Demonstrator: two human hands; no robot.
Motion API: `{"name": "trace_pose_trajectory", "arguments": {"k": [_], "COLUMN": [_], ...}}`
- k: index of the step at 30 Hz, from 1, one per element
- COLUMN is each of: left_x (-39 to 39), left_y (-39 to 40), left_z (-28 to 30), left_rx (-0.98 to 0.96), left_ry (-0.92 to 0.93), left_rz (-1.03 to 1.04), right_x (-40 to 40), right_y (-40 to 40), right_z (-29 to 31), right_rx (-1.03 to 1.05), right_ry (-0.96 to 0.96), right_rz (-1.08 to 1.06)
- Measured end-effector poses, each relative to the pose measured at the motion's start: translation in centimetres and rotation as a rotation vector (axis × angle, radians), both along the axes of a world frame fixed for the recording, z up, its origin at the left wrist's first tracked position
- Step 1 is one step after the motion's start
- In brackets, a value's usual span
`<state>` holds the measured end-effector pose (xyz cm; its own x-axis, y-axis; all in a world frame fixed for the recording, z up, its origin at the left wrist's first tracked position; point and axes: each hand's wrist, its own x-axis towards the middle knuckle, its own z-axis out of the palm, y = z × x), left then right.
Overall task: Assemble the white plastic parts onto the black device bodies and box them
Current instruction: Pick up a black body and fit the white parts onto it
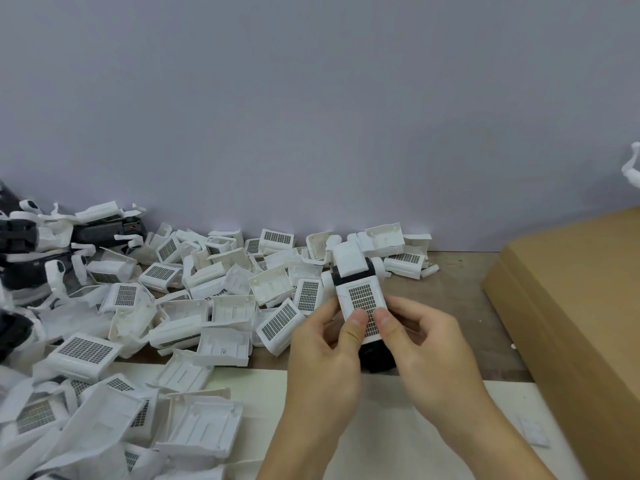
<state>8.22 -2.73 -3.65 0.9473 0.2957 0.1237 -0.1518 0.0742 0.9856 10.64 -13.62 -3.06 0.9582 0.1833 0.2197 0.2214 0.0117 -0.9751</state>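
Both hands meet near the bottom centre, each grip closed around one black device body [375,358] that carries a white grille part [363,311]. Taking this held unit as landmark and reading from left to right: far to its left, against the grey wall [311,98], lies a cluster of black bodies [20,233] tangled with white pieces, presumably stock awaiting assembly. Between that cluster and the unit spreads a loose heap of white plastic parts [166,323] over the bench [450,299], kept within easy reach of the left hand [322,355]. That hand holds the unit's left flank, its thumb [356,323] pressing the grille face. The right hand [422,348] holds the opposite flank, thumb likewise on the grille; paired thumbs suggest the part is being pushed down to seat on the body. A second white piece [349,259] sits at the unit's far end. Right of the unit stands a cardboard box [571,306], placed close, probably to receive finished units. Beneath the wrists lies a pale sheet [398,427].
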Motion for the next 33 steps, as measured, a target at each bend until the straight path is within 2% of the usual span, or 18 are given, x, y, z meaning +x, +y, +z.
{"name": "trace_pose_trajectory", "arguments": {"k": [3,5,10,13,15,17,19,20,22,24,28,31,33], "left_x": [0.0,0.1,0.4,0.3,0.3,0.2,0.0,0.0,-0.2,-0.2,-0.1,-0.2,-0.1], "left_y": [0.0,-0.2,-0.1,-0.2,-0.1,0.5,1.0,1.1,1.1,1.2,1.2,1.3,2.0], "left_z": [0.1,0.2,0.2,0.3,0.1,0.4,0.6,0.7,0.9,0.8,1.0,1.2,1.3], "left_rx": [-0.058,-0.122,-0.408,-0.304,-0.16,0.004,0.037,-0.014,-0.131,-0.18,-0.259,-0.263,-0.363], "left_ry": [-0.001,0.002,0.068,0.042,-0.007,-0.069,-0.124,-0.142,-0.116,-0.084,-0.041,-0.048,-0.02], "left_rz": [0.033,0.044,-0.05,-0.022,0.133,0.338,0.442,0.436,0.338,0.229,0.202,0.205,0.19], "right_x": [0.0,0.0,-0.3,0.0,0.1,0.3,0.4,0.5,0.4,0.0,0.1,0.3,0.4], "right_y": [0.4,0.5,0.6,0.5,0.3,-0.1,-0.5,-0.7,-0.9,-1.0,-1.6,-1.8,-2.3], "right_z": [-0.4,-0.8,-1.1,-1.1,-0.8,-0.2,0.4,0.7,1.3,1.5,1.2,1.0,0.9], "right_rx": [0.036,-0.05,-0.298,-0.293,-0.17,0.004,0.146,0.202,0.291,0.303,0.25,0.264,0.251], "right_ry": [0.003,-0.055,-0.143,-0.145,-0.079,0.082,0.326,0.45,0.659,0.785,0.793,0.715,0.618], "right_rz": [-0.107,-0.215,-0.14,-0.255,-0.31,-0.327,-0.294,-0.252,-0.098,0.096,0.236,0.25,0.271]}}
